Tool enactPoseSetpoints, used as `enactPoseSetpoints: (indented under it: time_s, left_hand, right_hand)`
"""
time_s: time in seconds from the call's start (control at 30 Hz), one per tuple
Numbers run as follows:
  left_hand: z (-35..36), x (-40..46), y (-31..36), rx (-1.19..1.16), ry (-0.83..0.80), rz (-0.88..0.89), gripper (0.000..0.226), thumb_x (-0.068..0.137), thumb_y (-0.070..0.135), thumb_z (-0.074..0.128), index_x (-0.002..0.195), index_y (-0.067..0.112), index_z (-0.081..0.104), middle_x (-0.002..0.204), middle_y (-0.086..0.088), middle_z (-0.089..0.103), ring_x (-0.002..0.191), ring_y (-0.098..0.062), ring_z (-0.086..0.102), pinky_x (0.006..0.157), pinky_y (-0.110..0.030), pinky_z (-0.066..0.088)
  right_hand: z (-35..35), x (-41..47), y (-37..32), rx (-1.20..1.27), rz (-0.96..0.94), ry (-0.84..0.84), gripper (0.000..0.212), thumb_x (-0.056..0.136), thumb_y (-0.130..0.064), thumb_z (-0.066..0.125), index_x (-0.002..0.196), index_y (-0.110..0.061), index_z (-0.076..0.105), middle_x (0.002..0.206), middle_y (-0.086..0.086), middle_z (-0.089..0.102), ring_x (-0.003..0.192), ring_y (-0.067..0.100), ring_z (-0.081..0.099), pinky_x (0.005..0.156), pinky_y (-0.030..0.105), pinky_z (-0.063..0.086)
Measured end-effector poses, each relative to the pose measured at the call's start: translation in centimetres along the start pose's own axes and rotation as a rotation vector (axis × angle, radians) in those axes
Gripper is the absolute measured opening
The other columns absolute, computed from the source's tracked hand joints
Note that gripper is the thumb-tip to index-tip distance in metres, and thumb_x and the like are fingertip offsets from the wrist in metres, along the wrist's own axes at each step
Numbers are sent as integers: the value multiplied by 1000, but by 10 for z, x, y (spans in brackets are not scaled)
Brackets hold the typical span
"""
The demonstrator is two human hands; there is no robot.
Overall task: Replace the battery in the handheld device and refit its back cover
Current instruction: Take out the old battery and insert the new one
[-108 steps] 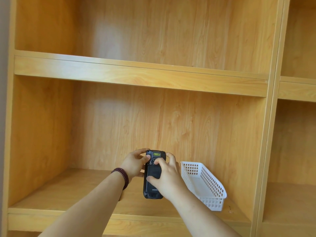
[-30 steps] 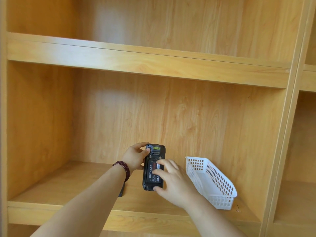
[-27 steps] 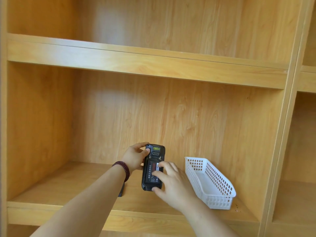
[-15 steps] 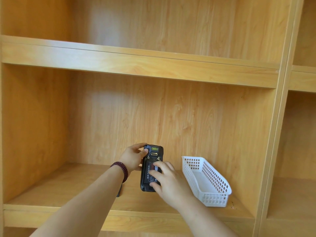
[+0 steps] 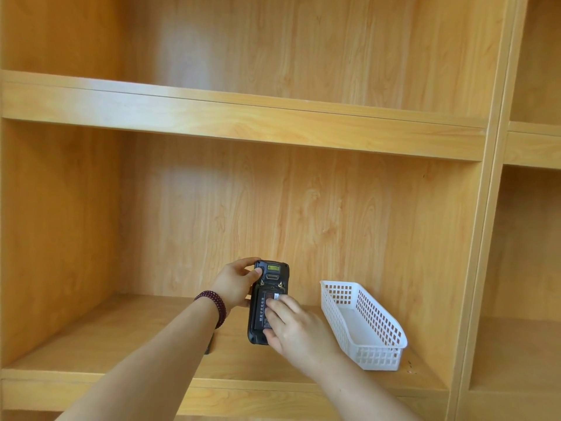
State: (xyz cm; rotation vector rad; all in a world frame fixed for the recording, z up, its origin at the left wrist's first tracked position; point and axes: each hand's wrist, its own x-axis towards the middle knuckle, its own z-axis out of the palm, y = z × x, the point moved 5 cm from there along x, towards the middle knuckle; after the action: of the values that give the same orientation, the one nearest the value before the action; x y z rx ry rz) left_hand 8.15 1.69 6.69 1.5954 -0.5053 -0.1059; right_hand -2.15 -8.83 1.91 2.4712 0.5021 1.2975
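My left hand (image 5: 232, 282) holds the black handheld device (image 5: 274, 273) upright by its top left edge, back side facing me, above the wooden shelf (image 5: 106, 338). The back is open and the labelled battery (image 5: 260, 308) sits in its bay. Over the lower right of the device lies my right hand (image 5: 297, 329), fingertips on the battery and thumb at the bottom end. A dark flat piece (image 5: 209, 346), which looks like the back cover, rests on the shelf, mostly hidden under my left forearm.
A white perforated plastic basket (image 5: 379, 326) stands on the shelf just right of my right hand, with nothing visible in it. Another shelf board (image 5: 243, 123) runs overhead. A vertical divider (image 5: 485, 238) bounds the compartment on the right.
The back cover that was on the device 3.6 s ago is off and the battery shows. Over the last second my right fingers slid further onto the battery.
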Motion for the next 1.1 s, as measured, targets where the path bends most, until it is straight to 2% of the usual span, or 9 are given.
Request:
enactPoseSetpoints:
  time_s: [0.17, 0.3, 0.43, 0.5, 0.63, 0.8, 0.93, 1.1]
  left_hand:
    - [-2, -1, 2, -20, 15, 6, 35, 99, 16, 53, 134, 16, 54, 101, -9, 70, 87, -21, 70, 57, -34, 60]
    - [-4, -1, 4, -37, 29, 15, 33, 99, 15, 53, 132, 17, 54, 100, -8, 70, 86, -20, 69, 56, -32, 59]
    - [-7, -1, 1, -99, 51, -8, 31, 99, 17, 53, 131, 17, 54, 104, -10, 69, 86, -22, 70, 60, -36, 60]
    - [-7, -1, 1, -97, 48, -5, 31, 99, 17, 53, 131, 17, 54, 105, -12, 69, 87, -24, 70, 62, -38, 61]
    - [-3, 0, 1, -97, 41, 2, 31, 99, 17, 54, 130, 16, 54, 106, -13, 69, 85, -24, 70, 58, -35, 60]
    - [0, 3, -1, -109, 57, 1, 32, 99, 16, 54, 130, 16, 55, 103, -11, 69, 84, -25, 70, 56, -35, 59]
    - [0, 3, -2, -99, 55, 7, 31, 98, 15, 54, 129, 17, 55, 104, -12, 69, 85, -25, 70, 57, -35, 59]
    - [-3, 5, -8, -84, 45, -1, 32, 98, 15, 56, 130, 16, 56, 106, -13, 70, 84, -26, 71, 56, -36, 60]
  right_hand:
    - [-1, 3, 3, -6, -17, 59, 28, 73, -35, 73, 92, -16, 78, 106, -3, 74, 102, 15, 68, 59, 23, 60]
    - [-6, 6, 5, 45, -8, 128, 26, 80, -28, 61, 98, -15, 77, 101, -2, 74, 96, 15, 69, 56, 24, 59]
    - [-9, 6, 3, 42, -11, 106, 23, 81, -26, 64, 100, -17, 75, 103, -2, 71, 98, 15, 66, 55, 23, 58]
    - [-8, 2, 2, 81, 72, 86, 24, 81, -28, 65, 101, -18, 74, 108, -2, 68, 102, 16, 64, 60, 26, 59]
    - [0, -5, -1, 236, 370, 94, 30, 82, -41, 62, 101, -19, 71, 117, -2, 60, 107, 16, 57, 74, 27, 56]
    - [7, 1, -3, 346, 720, 132, 31, 79, -48, 67, 94, -21, 64, 103, -6, 49, 92, 16, 54, 65, 26, 52]
    - [9, 8, -8, 384, 868, 99, 34, 77, -49, 67, 94, -22, 56, 97, -6, 44, 82, 18, 56, 66, 32, 55]
    - [17, 13, -10, 417, 990, -11, 39, 77, -42, 68, 107, -25, 49, 101, -4, 40, 92, 19, 56, 71, 34, 58]
